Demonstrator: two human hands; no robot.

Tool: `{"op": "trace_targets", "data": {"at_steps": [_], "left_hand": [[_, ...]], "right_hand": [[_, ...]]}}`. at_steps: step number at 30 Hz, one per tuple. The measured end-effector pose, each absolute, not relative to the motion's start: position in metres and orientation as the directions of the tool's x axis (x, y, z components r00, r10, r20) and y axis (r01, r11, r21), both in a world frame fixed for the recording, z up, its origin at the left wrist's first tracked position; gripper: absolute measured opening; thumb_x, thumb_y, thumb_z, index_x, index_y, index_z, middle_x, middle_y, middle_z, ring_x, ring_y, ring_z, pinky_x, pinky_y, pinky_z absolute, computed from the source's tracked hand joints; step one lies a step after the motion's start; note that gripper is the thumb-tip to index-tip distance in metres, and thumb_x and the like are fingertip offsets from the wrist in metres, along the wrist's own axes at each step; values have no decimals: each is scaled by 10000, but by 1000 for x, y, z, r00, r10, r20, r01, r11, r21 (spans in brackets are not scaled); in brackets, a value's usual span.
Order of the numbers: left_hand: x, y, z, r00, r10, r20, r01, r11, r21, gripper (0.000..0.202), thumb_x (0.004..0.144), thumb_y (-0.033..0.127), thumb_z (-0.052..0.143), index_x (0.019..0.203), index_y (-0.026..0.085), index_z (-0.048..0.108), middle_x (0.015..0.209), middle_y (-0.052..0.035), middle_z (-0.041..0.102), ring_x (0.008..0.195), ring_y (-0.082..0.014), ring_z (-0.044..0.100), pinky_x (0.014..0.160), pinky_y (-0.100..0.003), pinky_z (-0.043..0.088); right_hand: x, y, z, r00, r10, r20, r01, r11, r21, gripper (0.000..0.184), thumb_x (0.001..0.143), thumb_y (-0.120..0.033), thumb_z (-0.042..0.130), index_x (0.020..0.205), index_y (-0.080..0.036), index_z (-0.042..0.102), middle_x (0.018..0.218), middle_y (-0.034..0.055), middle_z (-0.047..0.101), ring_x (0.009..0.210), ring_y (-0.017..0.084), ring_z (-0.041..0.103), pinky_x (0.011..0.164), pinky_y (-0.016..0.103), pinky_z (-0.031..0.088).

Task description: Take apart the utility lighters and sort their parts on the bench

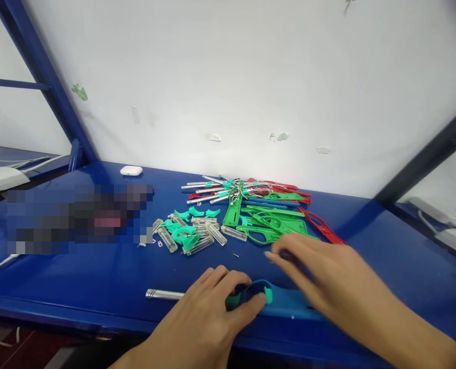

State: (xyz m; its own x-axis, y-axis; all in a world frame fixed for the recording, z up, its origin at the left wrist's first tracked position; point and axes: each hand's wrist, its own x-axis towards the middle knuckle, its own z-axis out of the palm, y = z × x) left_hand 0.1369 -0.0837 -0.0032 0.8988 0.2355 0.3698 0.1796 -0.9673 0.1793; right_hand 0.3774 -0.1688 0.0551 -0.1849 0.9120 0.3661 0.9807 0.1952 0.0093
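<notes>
My left hand [212, 312] is closed around a blue long-nosed lighter [291, 303] lying along the front of the table. Its silver metal tube [164, 294] points left, and a teal trigger [268, 295] shows beside my thumb. Over the lighter's right part, my right hand [328, 277] is pinched; what its fingertips hold, if anything, I cannot make out. Beyond my hands lie teal triggers [185, 242], clear plastic tanks [167, 240], green handle shells [233, 211], red handle shells [322, 227] and several metal tubes with wires [199, 187]. A tiny pin [235, 255] sits nearer.
A white earbud case [131, 170] rests at the back left of the blue table [108, 277]. A pixelated patch [82, 220] hides something at left. Behind stands a white wall [243, 77], with blue metal posts at both sides. A white power strip [5, 178] lies far left.
</notes>
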Motion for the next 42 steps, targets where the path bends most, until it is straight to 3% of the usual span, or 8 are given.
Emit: {"op": "trace_targets", "data": {"at_steps": [7,12,14,18,29,34,39,42], "left_hand": [[139,-83,-3,896,244,372,185,-965,187,620,821,34,629,1389,282,619,1231,-75,696,990,-282,684,860,-529,658],[138,-84,-10,828,269,492,185,-959,213,437,999,105,562,1404,267,589,1230,-59,732,1009,-255,708,906,-476,652],[138,-85,-12,781,303,547,187,-948,259,348,1063,160,514,1396,241,575,1210,-57,743,1021,-241,718,945,-454,644],[138,-90,-5,770,341,539,247,-939,241,293,1109,265,465,1363,196,594,1182,-68,740,1057,-235,721,994,-414,633],[101,-87,-14,853,220,473,279,-959,-57,409,1111,166,389,1481,237,547,1217,-51,761,1134,-245,739,977,-374,641],[102,-90,-11,804,226,551,284,-959,-21,314,1138,250,409,1369,243,622,1101,-34,779,1034,-202,765,887,-282,647],[114,-93,6,789,242,565,242,-967,77,360,1157,271,342,1079,211,688,829,-5,748,715,-146,746,689,-239,635],[113,-92,12,795,289,533,235,-957,168,421,1159,302,319,1003,211,698,733,1,704,589,-137,678,639,-251,632]], "right_hand": [[323,-93,66,-235,939,250,968,249,-26,276,1088,-366,637,867,-206,675,725,7,704,624,206,666,523,324,243],[346,-136,67,-206,929,308,963,248,-105,293,1135,-345,507,944,-232,698,871,11,739,787,211,718,680,298,469],[363,-168,54,-168,935,312,959,228,-169,287,1157,-372,445,1140,-291,720,1067,14,758,926,209,747,776,301,551],[387,-216,14,-74,919,388,991,110,-71,442,1100,-633,470,1324,-306,666,1218,60,735,856,227,788,755,342,645],[383,-224,8,-156,797,584,954,276,-121,311,1149,-493,469,1028,-247,617,739,-59,698,504,98,686,510,181,534],[381,-227,1,-163,766,622,965,255,-61,375,1096,-593,529,1072,-247,675,804,-16,752,599,153,755,528,231,554],[393,-239,-15,-200,825,529,960,272,-61,283,1134,-380,489,1212,-255,730,892,33,777,692,189,769,594,268,583],[400,-250,-24,-245,803,544,956,295,-4,372,1125,-408,426,1267,-269,740,987,54,800,769,230,788,639,314,606]]}}
